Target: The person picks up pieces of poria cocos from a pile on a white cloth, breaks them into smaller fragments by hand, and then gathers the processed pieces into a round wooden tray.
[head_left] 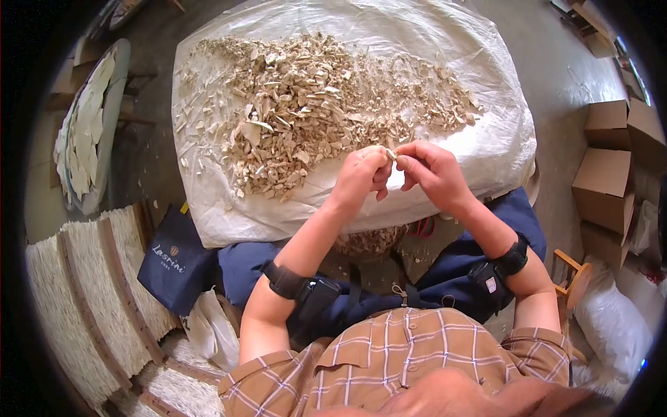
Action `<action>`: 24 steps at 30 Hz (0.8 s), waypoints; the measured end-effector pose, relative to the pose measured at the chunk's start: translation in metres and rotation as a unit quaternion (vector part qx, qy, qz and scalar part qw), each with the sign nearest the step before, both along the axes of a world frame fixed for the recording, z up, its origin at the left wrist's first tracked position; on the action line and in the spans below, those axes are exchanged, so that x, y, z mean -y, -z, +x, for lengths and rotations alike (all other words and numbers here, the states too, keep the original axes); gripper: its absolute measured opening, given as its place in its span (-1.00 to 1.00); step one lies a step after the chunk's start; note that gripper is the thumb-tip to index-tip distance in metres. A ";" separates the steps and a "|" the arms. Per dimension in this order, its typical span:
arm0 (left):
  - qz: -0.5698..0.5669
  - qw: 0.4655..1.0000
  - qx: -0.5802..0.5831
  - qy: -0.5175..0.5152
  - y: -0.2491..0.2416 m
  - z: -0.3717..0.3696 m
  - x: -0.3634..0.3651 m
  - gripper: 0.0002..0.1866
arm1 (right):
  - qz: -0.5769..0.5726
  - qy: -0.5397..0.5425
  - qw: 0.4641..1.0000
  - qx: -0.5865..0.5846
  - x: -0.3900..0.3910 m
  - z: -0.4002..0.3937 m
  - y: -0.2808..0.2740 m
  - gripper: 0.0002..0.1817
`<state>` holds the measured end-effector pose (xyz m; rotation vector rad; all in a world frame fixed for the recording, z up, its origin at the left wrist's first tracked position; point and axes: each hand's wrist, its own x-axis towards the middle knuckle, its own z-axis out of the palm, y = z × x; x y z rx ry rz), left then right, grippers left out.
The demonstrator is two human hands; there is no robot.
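My left hand (361,175) and my right hand (432,174) meet above the near side of a table covered with a white plastic sheet (479,156). Between their fingertips is a small pale dried chip (392,155), pinched from both sides. Its exact kind is too small to make out. Just beyond my hands spreads a heap of dried beige and brown chips (299,104), thick at the left and thinner toward the right. Below the table's near edge, a container of similar chips (372,243) shows between my knees, partly hidden.
On the left are a round tray of flat pale pieces (90,132), a dark blue bag (174,260) and racks of whitish strips (97,292). Cardboard boxes (603,177), a wooden stool (574,281) and a white sack (611,320) stand on the right.
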<state>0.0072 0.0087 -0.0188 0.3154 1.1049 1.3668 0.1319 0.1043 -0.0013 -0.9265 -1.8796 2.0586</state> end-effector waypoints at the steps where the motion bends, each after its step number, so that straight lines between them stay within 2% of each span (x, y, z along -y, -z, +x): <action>1: 0.005 1.000 -0.005 0.002 0.000 0.001 -0.001 -0.82 | 0.101 -0.013 0.995 -0.009 0.001 0.000 0.000 -0.87; 2: 0.009 1.000 -0.009 0.004 0.000 0.002 -0.002 -0.81 | 0.200 -0.026 0.979 -0.017 0.002 0.001 0.000 -0.87; 3: 0.009 0.999 -0.035 0.009 -0.003 0.003 -0.003 -0.81 | 0.223 -0.024 0.974 -0.022 0.002 0.001 -0.001 -0.87; 7: 0.013 0.998 -0.060 0.018 -0.004 0.008 -0.003 -0.79 | 0.214 -0.025 0.976 -0.013 -0.002 0.004 -0.001 -0.86; 9: 0.028 0.997 -0.060 0.031 -0.005 0.008 -0.003 -0.77 | 0.078 0.001 0.997 -0.007 -0.004 0.005 -0.003 -0.86; 13: 0.034 0.998 -0.040 0.036 -0.003 0.007 -0.002 -0.73 | 0.057 0.005 0.998 -0.011 -0.002 0.006 -0.004 -0.86; 15: 0.027 0.998 -0.043 0.038 -0.005 0.008 -0.001 -0.72 | 0.162 -0.007 0.986 -0.023 0.000 0.005 -0.005 -0.89; 16: 0.027 0.998 -0.043 0.038 -0.005 0.008 -0.001 -0.72 | 0.163 -0.008 0.986 -0.023 0.000 0.005 -0.004 -0.89; 18: 0.025 0.998 -0.042 0.035 -0.005 0.009 -0.001 -0.72 | 0.287 -0.019 0.957 -0.045 0.000 0.004 -0.002 -0.92; 22: 0.032 0.999 -0.016 0.036 -0.005 0.007 0.000 -0.75 | 0.321 -0.022 0.946 -0.038 0.003 0.003 -0.003 -0.93; 24: 0.016 0.996 -0.067 0.051 -0.004 0.005 -0.001 -0.78 | 0.366 -0.022 0.929 -0.052 0.004 0.003 0.002 -0.93</action>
